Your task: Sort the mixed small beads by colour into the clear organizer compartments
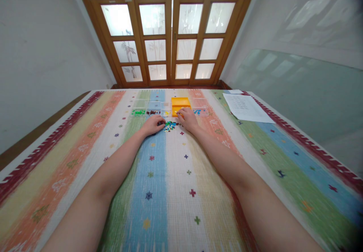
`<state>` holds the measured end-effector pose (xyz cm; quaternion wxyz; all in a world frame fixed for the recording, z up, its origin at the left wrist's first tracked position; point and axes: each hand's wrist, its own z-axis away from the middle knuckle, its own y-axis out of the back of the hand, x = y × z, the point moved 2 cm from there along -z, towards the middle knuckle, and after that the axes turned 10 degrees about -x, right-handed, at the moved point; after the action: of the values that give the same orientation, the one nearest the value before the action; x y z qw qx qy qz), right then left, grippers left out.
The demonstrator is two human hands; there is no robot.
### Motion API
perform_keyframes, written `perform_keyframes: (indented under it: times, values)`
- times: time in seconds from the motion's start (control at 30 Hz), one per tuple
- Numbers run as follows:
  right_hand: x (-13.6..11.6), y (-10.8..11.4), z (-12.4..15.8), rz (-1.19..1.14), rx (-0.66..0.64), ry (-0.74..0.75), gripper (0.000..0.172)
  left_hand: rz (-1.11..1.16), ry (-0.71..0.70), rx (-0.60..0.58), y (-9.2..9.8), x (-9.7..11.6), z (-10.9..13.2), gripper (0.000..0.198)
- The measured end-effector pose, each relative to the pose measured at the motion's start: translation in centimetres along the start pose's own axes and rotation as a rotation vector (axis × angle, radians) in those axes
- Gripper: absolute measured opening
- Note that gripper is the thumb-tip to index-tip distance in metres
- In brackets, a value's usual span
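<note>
A small pile of mixed beads or small pieces (pixel 170 126), blue, green, yellow, white and dark, lies on the striped tablecloth. My left hand (pixel 153 124) rests at the pile's left edge, its fingers curled together; whatever they hold is too small to make out. Just beyond the pile, my right hand (pixel 187 119) is over the front of an open yellow box (pixel 180 102), thumb and fingers drawn together. Any piece in that pinch is hidden. Clear boxes on both sides contain green pieces (pixel 138 112), dark brown-red pieces (pixel 153 112), yellow pieces (pixel 166 113) and blue pieces (pixel 200 112).
A printed sheet of paper (pixel 247 107) lies on the right side of the tablecloth (pixel 181 206). Behind the table are wooden doors with frosted panes (pixel 157 19). A glass panel (pixel 300 93) leans along the right wall.
</note>
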<state>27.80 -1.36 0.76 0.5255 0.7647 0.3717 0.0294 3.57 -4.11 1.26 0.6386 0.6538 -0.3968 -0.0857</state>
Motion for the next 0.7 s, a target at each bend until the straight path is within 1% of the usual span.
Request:
perform_keyframes:
  times: [0.17,0.3,0.43,0.57,0.7]
  values:
    - [-1.8,-0.5,0.2,-0.008,-0.131,0.155,0.019,0.024,-0.025,-0.004,0.0,0.0,0.1,0.014]
    - [-3.4,-0.8,0.3,0.022,-0.203,0.2,0.019,0.018,-0.017,0.001,0.0,-0.1,0.0,0.013]
    - [-3.8,-0.9,0.4,0.055,-0.23,0.196,0.019,-0.039,0.04,0.023,-0.3,0.5,-0.2,0.017]
    - [-3.3,-0.8,0.2,0.044,-0.172,0.119,0.02,-0.096,0.076,0.086,-0.9,1.7,-0.6,0.017]
    - [-2.7,-0.9,0.0,0.019,-0.169,0.03,0.02,-0.123,0.06,0.057,-1.4,2.6,-1.0,0.024]
